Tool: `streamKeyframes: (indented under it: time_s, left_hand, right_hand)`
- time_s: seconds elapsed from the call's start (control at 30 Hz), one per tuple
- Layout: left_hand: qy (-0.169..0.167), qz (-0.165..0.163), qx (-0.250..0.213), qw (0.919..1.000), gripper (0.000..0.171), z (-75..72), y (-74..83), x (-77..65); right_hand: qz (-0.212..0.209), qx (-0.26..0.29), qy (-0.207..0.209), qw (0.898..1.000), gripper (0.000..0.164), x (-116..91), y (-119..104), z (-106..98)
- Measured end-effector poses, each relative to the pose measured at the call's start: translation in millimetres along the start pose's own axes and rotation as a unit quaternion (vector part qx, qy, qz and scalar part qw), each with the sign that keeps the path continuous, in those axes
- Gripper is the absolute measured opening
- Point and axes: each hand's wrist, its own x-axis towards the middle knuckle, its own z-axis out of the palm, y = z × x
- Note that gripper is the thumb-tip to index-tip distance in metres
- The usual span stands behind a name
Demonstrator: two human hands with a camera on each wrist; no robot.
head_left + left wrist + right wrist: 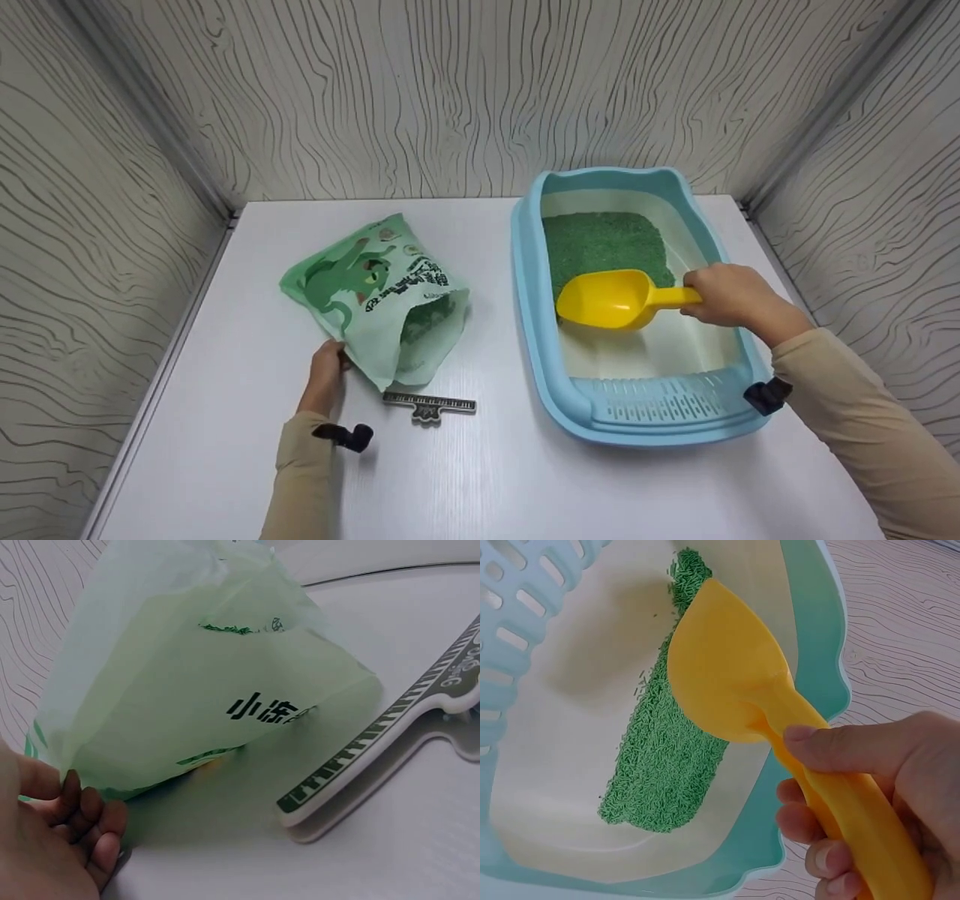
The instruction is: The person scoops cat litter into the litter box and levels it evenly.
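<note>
My right hand (724, 295) grips the handle of a yellow scoop (607, 300), held over the blue litter box (531, 315). Green pellet litter (607, 240) lies in the far part of the box; the right wrist view shows the scoop (727, 664) tilted, its back towards the camera. At the left, my left hand (325, 375) pinches the lower edge of a green litter bag (352, 277) between thumb and fingers. The bag lies on its side with its mouth gaping towards the right. Just below that mouth is a flat clip (429, 405) with ruler-like markings.
The white table (480, 480) carries everything. Patterned panels (420, 97) enclose it at the back and both sides. The litter box has a raised rim and a slotted front ledge (660, 397).
</note>
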Motion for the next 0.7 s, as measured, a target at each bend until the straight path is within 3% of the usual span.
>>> streamKeyframes:
  time_s: [0.27,0.7]
  left_hand:
    - [-0.004,-0.003,-0.002,1.0,0.019,0.5,3.1,-6.5]
    - [0.002,0.002,-0.006,1.0,0.016,1.4,-0.7,-0.9]
  right_hand:
    - [-0.009,0.012,0.007,1.0,0.022,-5.7,3.5,1.4]
    - [-0.008,0.055,0.022,0.998,0.03,-21.4,5.7,-2.4]
